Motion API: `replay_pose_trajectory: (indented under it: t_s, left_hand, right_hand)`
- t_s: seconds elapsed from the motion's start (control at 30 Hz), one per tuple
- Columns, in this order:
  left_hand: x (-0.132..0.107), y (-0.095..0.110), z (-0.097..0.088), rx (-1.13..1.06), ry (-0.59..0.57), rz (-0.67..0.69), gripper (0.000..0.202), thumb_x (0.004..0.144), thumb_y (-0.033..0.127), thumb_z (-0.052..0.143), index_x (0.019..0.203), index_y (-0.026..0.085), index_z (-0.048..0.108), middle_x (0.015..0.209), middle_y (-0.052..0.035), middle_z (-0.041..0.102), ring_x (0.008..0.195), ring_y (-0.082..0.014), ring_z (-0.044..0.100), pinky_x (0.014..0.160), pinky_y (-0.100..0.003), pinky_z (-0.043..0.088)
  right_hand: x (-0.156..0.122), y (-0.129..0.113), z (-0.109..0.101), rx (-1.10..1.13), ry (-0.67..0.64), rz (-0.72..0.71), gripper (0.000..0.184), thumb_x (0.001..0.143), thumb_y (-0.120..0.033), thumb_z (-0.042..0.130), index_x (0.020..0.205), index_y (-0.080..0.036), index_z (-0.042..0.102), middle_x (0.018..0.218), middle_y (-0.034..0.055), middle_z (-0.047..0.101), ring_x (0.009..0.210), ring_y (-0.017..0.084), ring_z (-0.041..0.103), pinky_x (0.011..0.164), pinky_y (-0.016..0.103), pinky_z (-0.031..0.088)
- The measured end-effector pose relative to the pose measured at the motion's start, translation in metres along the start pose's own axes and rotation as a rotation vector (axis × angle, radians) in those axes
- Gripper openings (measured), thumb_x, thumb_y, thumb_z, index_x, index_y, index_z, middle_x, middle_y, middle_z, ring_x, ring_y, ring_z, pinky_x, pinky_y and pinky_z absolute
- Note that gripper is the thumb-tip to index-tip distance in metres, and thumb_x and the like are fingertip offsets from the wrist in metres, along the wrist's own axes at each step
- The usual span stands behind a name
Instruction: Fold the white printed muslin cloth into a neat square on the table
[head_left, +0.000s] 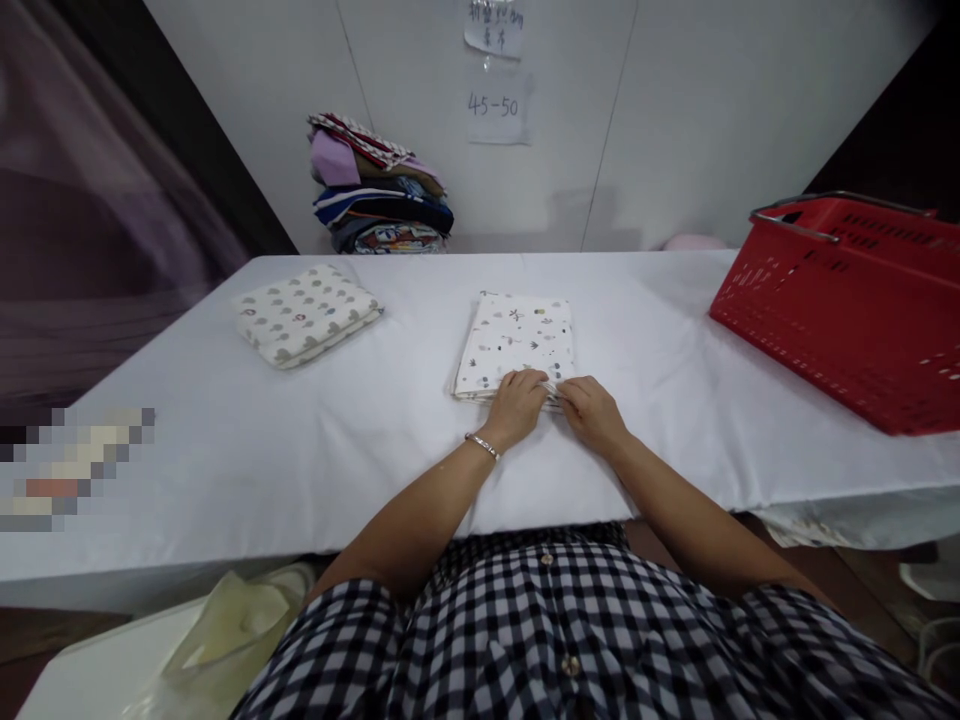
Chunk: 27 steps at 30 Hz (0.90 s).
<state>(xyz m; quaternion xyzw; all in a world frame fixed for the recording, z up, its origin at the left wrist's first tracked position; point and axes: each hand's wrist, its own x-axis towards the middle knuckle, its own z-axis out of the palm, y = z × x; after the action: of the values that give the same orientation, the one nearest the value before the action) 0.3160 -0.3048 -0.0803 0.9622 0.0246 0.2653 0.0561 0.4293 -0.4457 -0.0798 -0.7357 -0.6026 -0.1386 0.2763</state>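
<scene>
A folded white cloth with small prints lies in the middle of the white table. My left hand, with a silver bracelet at the wrist, pinches the cloth's near edge with curled fingers. Right beside it, my right hand grips the same near edge, fingers bent. The two hands almost touch each other.
Another folded cloth with grey dot-like prints lies at the left. A red plastic basket stands on the right. A stack of folded fabrics sits at the back against the wall. Paper notes hang above.
</scene>
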Motion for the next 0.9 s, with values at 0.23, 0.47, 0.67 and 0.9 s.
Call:
replay_pose_trajectory:
  t_s: [0.23,0.47,0.67,0.9]
  left_hand:
    - [0.002,0.0,0.001,-0.043,0.025,-0.013,0.021,0.089,0.017,0.038,0.093,0.019,0.059,0.108,-0.0047,0.059,0.102,-0.017,0.049,0.089,-0.035,0.037]
    - [0.0,0.0,0.002,-0.038,0.005,-0.002,0.018,0.089,0.017,0.039,0.089,0.018,0.057,0.106,-0.0047,0.06,0.1,-0.0164,0.051,0.086,-0.033,0.039]
    - [-0.01,-0.016,-0.009,0.009,-0.028,-0.059,0.017,0.084,0.009,0.041,0.093,0.018,0.053,0.106,-0.0067,0.059,0.101,-0.0183,0.052,0.086,-0.035,0.039]
    - [-0.022,-0.037,-0.021,0.082,-0.023,-0.134,0.034,0.078,0.002,0.038,0.105,0.018,0.052,0.105,-0.008,0.061,0.101,-0.0201,0.053,0.086,-0.037,0.038]
  right_hand:
    - [0.004,-0.006,0.002,-0.061,-0.047,0.027,0.023,0.084,-0.023,0.049,0.105,-0.016,0.056,0.099,0.0094,0.059,0.093,0.024,0.048,0.081,0.036,0.039]
    - [0.005,-0.001,0.008,-0.108,-0.002,0.025,0.025,0.082,-0.012,0.043,0.102,-0.016,0.057,0.095,0.0089,0.059,0.09,0.023,0.048,0.078,0.035,0.04]
    - [0.001,0.003,0.004,-0.089,-0.006,0.006,0.028,0.08,-0.01,0.045,0.105,-0.018,0.056,0.1,0.0087,0.059,0.092,0.023,0.048,0.079,0.035,0.042]
    - [0.0,0.0,0.003,-0.08,-0.041,0.025,0.04,0.076,-0.004,0.043,0.11,-0.019,0.055,0.105,0.0093,0.057,0.097,0.024,0.047,0.079,0.037,0.044]
